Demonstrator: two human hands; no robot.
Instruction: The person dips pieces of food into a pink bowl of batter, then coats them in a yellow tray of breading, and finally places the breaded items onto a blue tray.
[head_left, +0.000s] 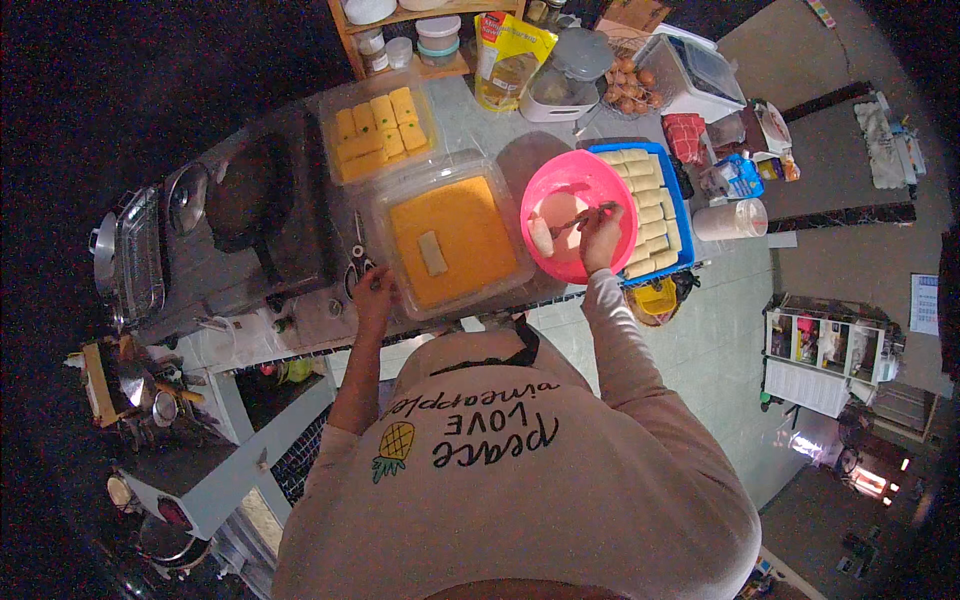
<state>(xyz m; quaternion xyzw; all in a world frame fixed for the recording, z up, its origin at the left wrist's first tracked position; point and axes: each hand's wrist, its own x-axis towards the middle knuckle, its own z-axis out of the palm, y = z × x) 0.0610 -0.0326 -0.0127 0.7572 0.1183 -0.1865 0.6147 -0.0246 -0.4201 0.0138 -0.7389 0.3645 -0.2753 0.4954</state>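
Note:
My right hand (602, 234) grips a dark-looking utensil (581, 217), its type unclear, over a pink plastic bowl (628, 176). Pale pinkish liquid batter (562, 206) covers the bowl's bottom, and a wet pale roll (540, 235) lies at the left inside, by the utensil's tip. At the lower left corner of a clear plastic container (517, 281), my left hand (375, 291) rests with fingers slightly apart; whether they touch the wall is unclear. Orange crumbs (457, 214) fill that container, with one pale roll (432, 253) lying on them. Right of the bowl, a blue tray (688, 225) carries several uncoated rolls (651, 202).
Scissors (358, 259) lie left of my hand. Behind stands a clear container of orange-coated rolls (386, 124). A stove with a dark pan (251, 187) is further left. A yellow pouch (510, 64), a wire basket of eggs (630, 86) and a lidded jar (731, 220) line the counter.

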